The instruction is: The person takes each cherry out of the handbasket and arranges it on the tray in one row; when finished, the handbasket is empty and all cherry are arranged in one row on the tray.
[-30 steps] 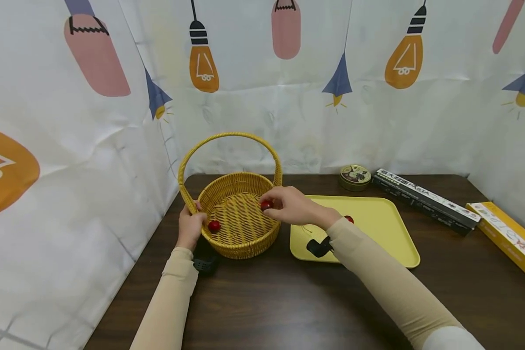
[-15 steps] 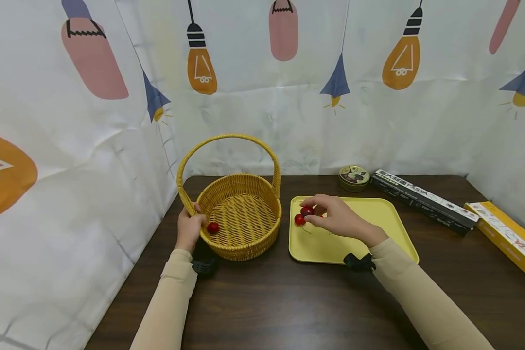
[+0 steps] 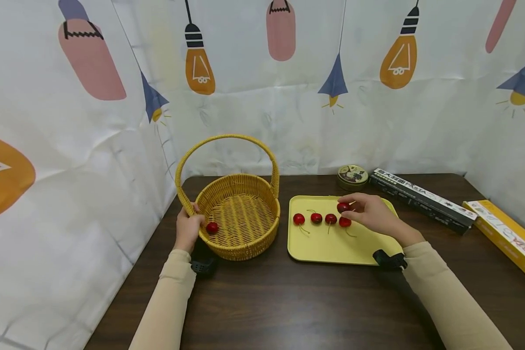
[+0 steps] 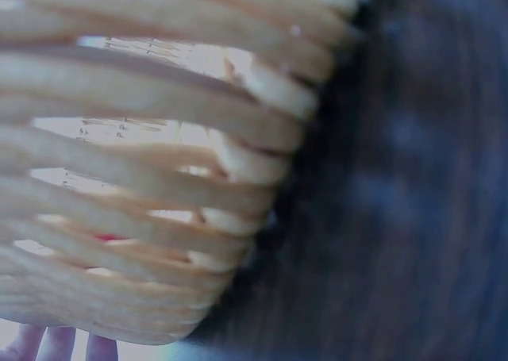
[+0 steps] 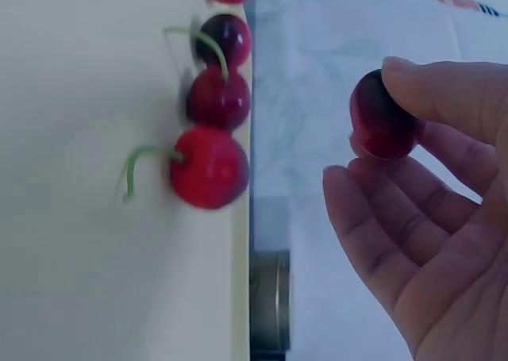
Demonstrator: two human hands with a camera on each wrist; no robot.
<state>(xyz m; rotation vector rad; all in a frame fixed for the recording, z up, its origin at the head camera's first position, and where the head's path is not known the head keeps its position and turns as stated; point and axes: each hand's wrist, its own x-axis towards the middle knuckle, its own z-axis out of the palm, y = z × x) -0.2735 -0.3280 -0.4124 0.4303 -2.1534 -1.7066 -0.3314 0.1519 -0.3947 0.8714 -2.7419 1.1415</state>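
My left hand (image 3: 188,230) grips the left side of a yellow wicker basket (image 3: 245,252), where the tall handle meets the rim. One red cherry (image 3: 212,228) lies inside, by the wall near that hand. My right hand (image 3: 375,214) is over the right part of a yellow tray (image 3: 317,250), pinching a dark red cherry (image 5: 384,117) between thumb and fingers. Below it on the tray, several cherries with green stems lie in a row, the rightmost cherry (image 5: 209,168) closest to the hand. The left wrist view shows the woven basket wall (image 4: 143,170) close up, with fingertips at the bottom corner.
Behind the tray stands a round tin (image 3: 352,177). A long black pasta box (image 3: 422,201) and a yellow pasta box (image 3: 507,238) lie to the right on the dark wooden table (image 3: 262,301). A patterned curtain (image 3: 253,116) hangs behind.
My right hand has moved right with the cherry, from over the basket's right rim to above the tray's right part. The row of cherries has come into view. My left hand stays on the basket.
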